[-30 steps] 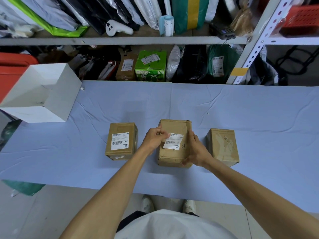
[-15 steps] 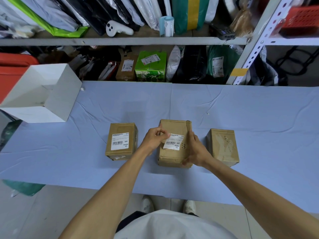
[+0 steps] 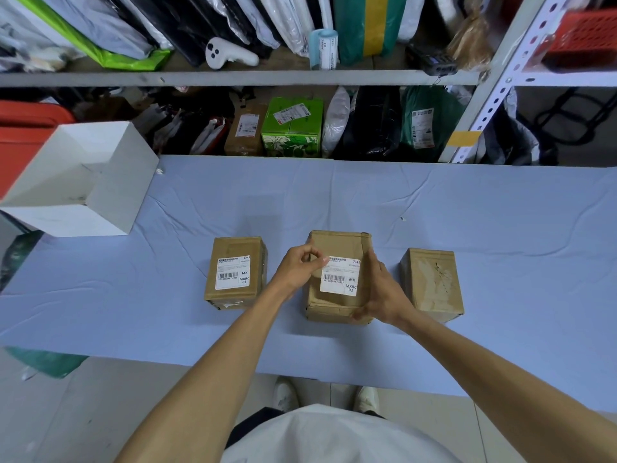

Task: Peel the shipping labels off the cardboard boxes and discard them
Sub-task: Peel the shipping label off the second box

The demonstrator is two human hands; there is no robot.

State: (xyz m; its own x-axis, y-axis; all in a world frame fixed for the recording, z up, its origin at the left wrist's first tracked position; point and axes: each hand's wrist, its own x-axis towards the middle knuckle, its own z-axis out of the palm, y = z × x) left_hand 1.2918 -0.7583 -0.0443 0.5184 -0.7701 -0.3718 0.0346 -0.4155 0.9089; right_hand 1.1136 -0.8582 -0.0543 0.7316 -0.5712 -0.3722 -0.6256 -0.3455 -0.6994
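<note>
- Pale blue cloth is spread over the table, and the middle box of three brown cardboard boxes is stood on it, close to the person's edge.
- Beyond the middle box, metal shelving is seen, packed with parcels and plastic mailers.
- Far to the left of the middle box and further back, an open white box is set on the cloth.
- Just left of the middle box a second box is placed, with its own white label on top; just right of it stands a third box, whose top is torn and bare.
- The middle box is laid with its long axis running from the person toward the shelving, turned slightly clockwise.
- The label is stuck flat on top of the middle box – its print is read upright from the person's side.
- The label's far left corner is pinched between thumb and curled forefinger of the left hand; the rest of the label lies to the right of that grip. Whether the corner is lifted cannot be told.
- The middle box's right side is gripped by the right hand, with the thumb at the near edge.
</note>
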